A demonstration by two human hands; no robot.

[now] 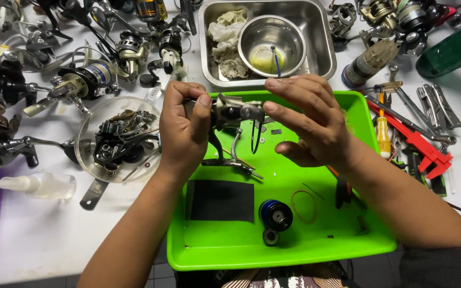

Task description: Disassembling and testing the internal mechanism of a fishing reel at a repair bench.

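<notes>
My left hand (185, 128) grips the body of a dark spinning fishing reel (230, 114) and holds it above a bright green tray (289, 248). My right hand (310, 120) touches the reel's front end with thumb and fingertips, the other fingers spread. The reel's foot and bail wire hang down toward the tray. On the tray lie a black cloth patch (221, 200), a blue spool (276, 215), a small round black part (270, 237) and an orange rubber band (304, 206).
A steel tray (321, 48) behind holds a steel bowl (272, 40) and crumpled rags. A clear lid with reel parts (118, 140) sits left, among several reels. A white bottle (41, 185) lies at left. Screwdrivers, a red tool (417, 141) and wrenches lie right.
</notes>
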